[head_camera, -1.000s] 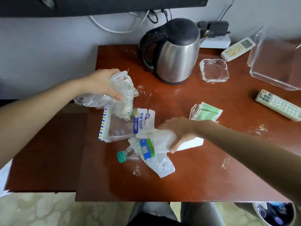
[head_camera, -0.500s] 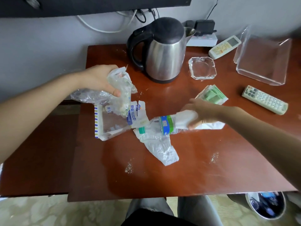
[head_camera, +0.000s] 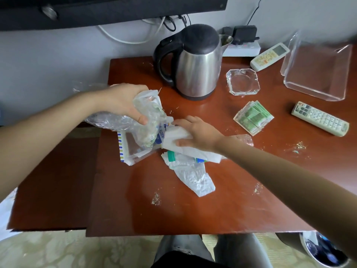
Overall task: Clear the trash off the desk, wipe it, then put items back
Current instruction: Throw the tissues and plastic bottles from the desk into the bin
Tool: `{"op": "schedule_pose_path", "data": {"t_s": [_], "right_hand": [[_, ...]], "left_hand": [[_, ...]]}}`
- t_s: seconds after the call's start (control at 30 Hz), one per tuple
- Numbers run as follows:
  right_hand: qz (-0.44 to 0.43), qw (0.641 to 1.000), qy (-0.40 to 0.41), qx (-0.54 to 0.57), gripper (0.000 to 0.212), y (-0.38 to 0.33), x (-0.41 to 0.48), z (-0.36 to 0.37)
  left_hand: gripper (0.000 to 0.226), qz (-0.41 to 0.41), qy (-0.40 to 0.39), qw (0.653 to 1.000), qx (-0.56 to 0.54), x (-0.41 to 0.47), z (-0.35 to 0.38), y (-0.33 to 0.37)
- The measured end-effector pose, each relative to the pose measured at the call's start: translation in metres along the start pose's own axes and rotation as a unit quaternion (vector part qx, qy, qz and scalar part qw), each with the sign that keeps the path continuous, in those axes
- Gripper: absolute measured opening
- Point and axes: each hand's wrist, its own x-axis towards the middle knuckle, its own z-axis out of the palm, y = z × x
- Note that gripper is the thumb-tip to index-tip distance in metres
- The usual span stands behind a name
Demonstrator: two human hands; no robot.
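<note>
Both hands are over the left-centre of the brown counter [head_camera: 222,206]. The left hand [head_camera: 123,101] has its fingers curled round a crumpled clear plastic bag [head_camera: 152,115], held above the surface, with part of the bag trailing back under the forearm. The right hand [head_camera: 197,132] grips a wad of white paper [head_camera: 173,138], thumb on the near side and fingers over the top. A plastic bottle [head_camera: 201,160] with a green cap lies directly beneath that paper; whether the hand also grips the bottle cannot be determined. A clear printed wrapper [head_camera: 131,151] with blue stripes lies under the held bag, touching the paper. A flat white plastic bag [head_camera: 195,176] lies on the counter under the bottle, extending toward the near edge. Crumbs [head_camera: 155,198] are scattered on the surface. At the back stands a steel kettle [head_camera: 195,62]; to its right are a glass ashtray [head_camera: 242,81], a stack of green sachets [head_camera: 254,117], a grey remote [head_camera: 319,118], a white remote [head_camera: 269,56] and a clear acrylic tray [head_camera: 313,91].
</note>
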Motion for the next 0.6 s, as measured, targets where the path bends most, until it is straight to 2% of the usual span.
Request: {"op": "schedule_pose_path", "data": {"t_s": [0.1, 0.2, 0.27, 0.33, 0.4, 0.47, 0.5, 0.6], "right_hand": [[-0.021, 1.0, 0.02, -0.009, 0.076, -0.023, 0.023, 0.008], [-0.021, 0.992, -0.047, -0.114, 0.085, -0.035, 0.041, 0.026], [-0.011, 0.988, -0.057, -0.146, 0.065, -0.033, 0.047, 0.031], [-0.025, 0.993, -0.015, -0.112, 0.037, -0.028, 0.051, 0.03], [-0.051, 0.997, 0.013, -0.052, 0.021, -0.022, 0.051, 0.023], [-0.057, 0.998, 0.035, 0.005, 0.018, -0.012, 0.047, 0.008], [-0.058, 0.997, 0.056, 0.018, 0.022, -0.006, 0.043, -0.002], [-0.074, 0.989, 0.126, 0.021, 0.03, 0.013, 0.025, -0.034]], "left_hand": [[0.057, -0.025, 0.03, 0.999, 0.027, -0.012, -0.005, -0.004], [0.058, -0.067, 0.031, 0.997, 0.014, -0.029, -0.007, -0.018], [0.069, -0.085, 0.02, 0.996, 0.003, -0.039, -0.006, -0.025], [0.079, -0.097, 0.02, 0.995, -0.008, -0.045, -0.003, -0.033], [0.078, -0.096, 0.024, 0.994, -0.041, -0.048, 0.002, -0.036], [0.065, -0.081, 0.024, 0.994, -0.074, -0.044, 0.006, -0.034], [0.057, -0.071, 0.023, 0.993, -0.088, -0.04, 0.006, -0.031], [0.051, -0.035, 0.025, 0.992, -0.12, -0.027, 0.002, -0.015]]}}
